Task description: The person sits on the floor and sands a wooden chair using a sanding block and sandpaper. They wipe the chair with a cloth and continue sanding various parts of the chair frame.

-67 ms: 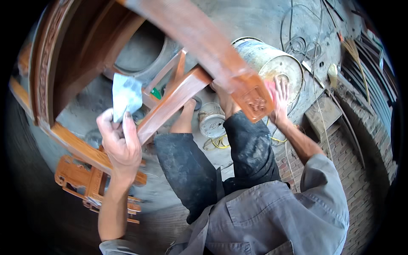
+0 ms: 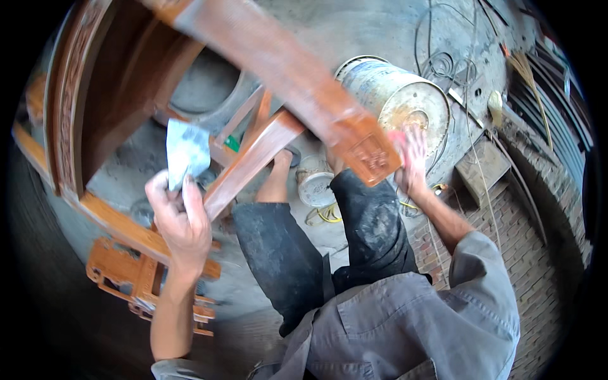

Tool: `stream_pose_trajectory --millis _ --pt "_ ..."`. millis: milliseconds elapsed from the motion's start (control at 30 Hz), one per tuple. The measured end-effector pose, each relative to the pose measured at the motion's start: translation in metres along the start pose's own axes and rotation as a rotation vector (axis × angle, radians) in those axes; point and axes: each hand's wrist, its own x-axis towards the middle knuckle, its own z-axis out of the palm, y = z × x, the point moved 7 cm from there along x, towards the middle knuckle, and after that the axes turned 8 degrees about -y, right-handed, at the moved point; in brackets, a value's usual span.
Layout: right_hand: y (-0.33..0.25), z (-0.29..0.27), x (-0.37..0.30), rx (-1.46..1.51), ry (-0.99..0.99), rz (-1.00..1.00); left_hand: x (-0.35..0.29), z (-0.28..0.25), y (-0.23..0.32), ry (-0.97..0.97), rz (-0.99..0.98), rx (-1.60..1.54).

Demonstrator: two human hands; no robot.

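A long reddish-brown wooden bar (image 2: 272, 69) slants across in front of me, with whitish dust along its face and a carved block at its near right end. Beside that carved end is my right hand (image 2: 413, 157), fingers stretched out, with a pink pad (image 2: 397, 138) held between it and the wood. My left hand (image 2: 182, 212) is raised on the left, thumb and fingers pinching a pale blue-white sheet (image 2: 187, 147). Just right of this hand runs a dusty wooden leg (image 2: 253, 163) that meets the bar. What the pad is made of cannot be made out.
A large dirty white bucket (image 2: 405, 104) lies beyond my right hand, and a small pail (image 2: 315, 188) stands between my legs. Carved wooden pieces (image 2: 123, 269) lie at lower left. Cables (image 2: 443, 66) and a grey block (image 2: 482, 170) are on the right-hand floor.
My right hand and the pink pad have shifted slightly down, toward me. The wooden bar sits a little farther left in view. My left hand keeps its pinch on the sheet.
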Motion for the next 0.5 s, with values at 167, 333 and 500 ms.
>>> stream_pose_trajectory --millis 167,333,500 --pt "-0.017 0.126 -0.114 0.428 -0.610 0.590 -0.007 -0.004 -0.002 0.099 -0.078 0.046" --pt "-0.006 0.286 -0.108 0.364 -0.704 0.851 -0.009 -0.010 0.005 0.132 -0.105 0.101" --pt "-0.010 0.344 -0.010 0.624 -0.694 0.971 -0.005 -0.006 0.024 0.153 -0.078 0.286"
